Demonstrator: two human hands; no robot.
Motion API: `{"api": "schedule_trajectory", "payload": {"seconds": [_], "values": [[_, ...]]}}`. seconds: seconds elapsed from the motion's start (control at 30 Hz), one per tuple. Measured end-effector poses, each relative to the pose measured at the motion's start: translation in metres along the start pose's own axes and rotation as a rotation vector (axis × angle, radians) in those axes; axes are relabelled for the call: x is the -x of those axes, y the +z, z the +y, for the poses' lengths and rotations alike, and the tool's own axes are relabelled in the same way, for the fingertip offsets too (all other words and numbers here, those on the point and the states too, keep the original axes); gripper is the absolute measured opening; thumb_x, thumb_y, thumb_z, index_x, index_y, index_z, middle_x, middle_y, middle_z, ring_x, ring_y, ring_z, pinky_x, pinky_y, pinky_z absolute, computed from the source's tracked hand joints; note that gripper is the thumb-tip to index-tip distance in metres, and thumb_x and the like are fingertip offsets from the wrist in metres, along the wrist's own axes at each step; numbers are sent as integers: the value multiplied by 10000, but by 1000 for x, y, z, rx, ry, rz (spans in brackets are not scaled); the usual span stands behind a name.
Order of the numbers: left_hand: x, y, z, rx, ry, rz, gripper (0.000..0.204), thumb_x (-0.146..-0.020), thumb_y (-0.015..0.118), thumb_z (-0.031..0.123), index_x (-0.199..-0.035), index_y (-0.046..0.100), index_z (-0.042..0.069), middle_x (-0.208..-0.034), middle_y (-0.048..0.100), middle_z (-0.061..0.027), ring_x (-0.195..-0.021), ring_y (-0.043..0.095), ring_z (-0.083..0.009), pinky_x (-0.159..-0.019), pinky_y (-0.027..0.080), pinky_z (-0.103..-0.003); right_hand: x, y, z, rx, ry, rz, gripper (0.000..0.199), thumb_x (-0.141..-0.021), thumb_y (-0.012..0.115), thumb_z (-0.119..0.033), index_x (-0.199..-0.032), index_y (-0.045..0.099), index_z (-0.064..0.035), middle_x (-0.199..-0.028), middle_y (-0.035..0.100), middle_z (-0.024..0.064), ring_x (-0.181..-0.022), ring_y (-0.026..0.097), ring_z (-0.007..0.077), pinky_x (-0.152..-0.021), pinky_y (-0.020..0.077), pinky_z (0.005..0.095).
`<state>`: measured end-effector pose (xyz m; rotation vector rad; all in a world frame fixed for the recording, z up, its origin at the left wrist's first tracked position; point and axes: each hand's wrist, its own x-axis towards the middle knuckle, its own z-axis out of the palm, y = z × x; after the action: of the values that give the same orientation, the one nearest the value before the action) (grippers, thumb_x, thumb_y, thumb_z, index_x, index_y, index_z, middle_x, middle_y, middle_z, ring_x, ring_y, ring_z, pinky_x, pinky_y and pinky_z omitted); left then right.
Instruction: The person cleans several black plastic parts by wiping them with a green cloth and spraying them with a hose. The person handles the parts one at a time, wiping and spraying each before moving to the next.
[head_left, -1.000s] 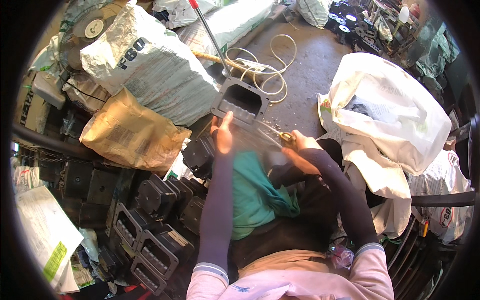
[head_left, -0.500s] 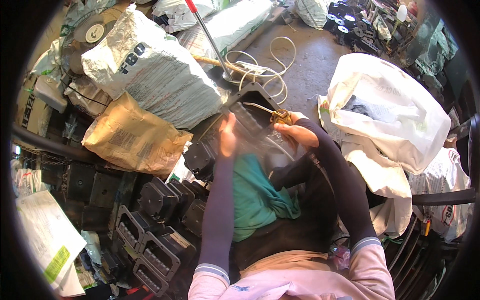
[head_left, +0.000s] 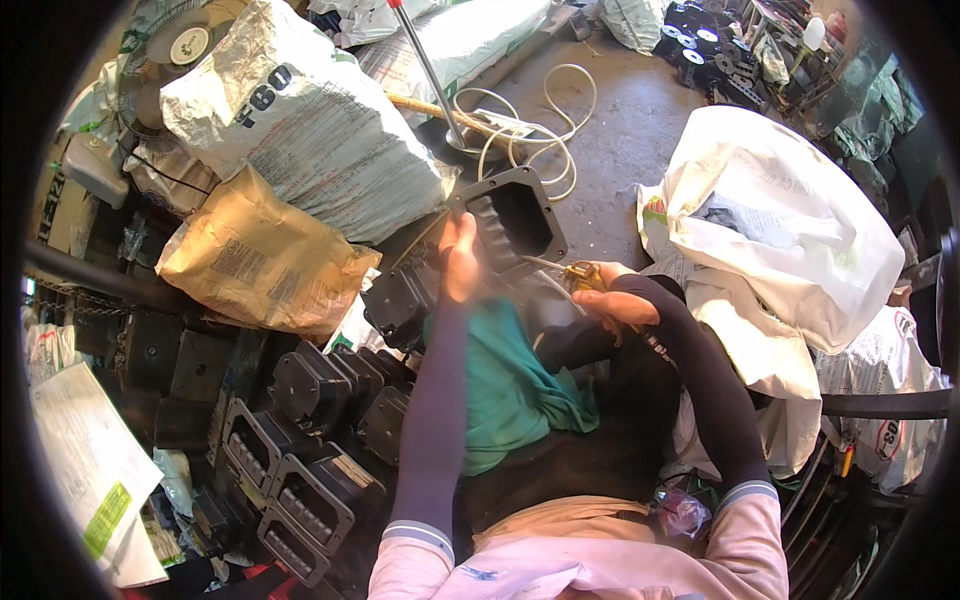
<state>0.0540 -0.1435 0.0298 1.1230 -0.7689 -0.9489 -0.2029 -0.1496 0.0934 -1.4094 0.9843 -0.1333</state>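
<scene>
My left hand (head_left: 460, 262) grips the near-left edge of a black plastic housing (head_left: 492, 228), a deep box with a flanged rim and ribbed inner wall. The housing is tilted, its opening facing up and right. In my right hand (head_left: 618, 300) is a yellow-brass air blow gun (head_left: 580, 272); its thin nozzle reaches to the housing's lower rim. A pale hose runs near the gun, partly hidden by my hand. Across my lap lies a green cloth (head_left: 515, 390).
Similar black housings (head_left: 320, 500) stand stacked at the lower left. A brown paper sack (head_left: 265, 255) and a large white sack (head_left: 330, 130) lie at left. An open white sack (head_left: 790, 230) stands at right. Looped hose (head_left: 575, 120) lies on the floor ahead, beside a metal pole (head_left: 430, 75).
The housing has turned so its opening shows more fully. The blow gun has shifted slightly right and down, its nozzle moving from across the opening to the lower rim.
</scene>
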Motion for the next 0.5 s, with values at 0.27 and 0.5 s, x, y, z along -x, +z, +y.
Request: {"api": "schedule_trajectory", "payload": {"seconds": [0.27, 0.5], "values": [[3, 5, 9, 13, -67, -42, 453, -1039, 509, 269, -1392, 501, -15, -1359, 554, -94, -1182, 538, -194, -1044, 380, -308, -7, 14, -23, 248, -263, 353, 395, -925, 649, -294, -1165, 550, 3, -959, 653, 189, -916, 640, 306, -814, 504, 388], [1, 3, 2, 160, -153, -77, 488, -1044, 501, 269, -1443, 438, -5, -1335, 552, -91, -1199, 525, -182, -1054, 379, -303, -18, 36, -52, 460, -231, 401, 507, -896, 647, -330, -1235, 492, 14, -982, 659, 311, -947, 641, 475, -815, 503, 486]]}}
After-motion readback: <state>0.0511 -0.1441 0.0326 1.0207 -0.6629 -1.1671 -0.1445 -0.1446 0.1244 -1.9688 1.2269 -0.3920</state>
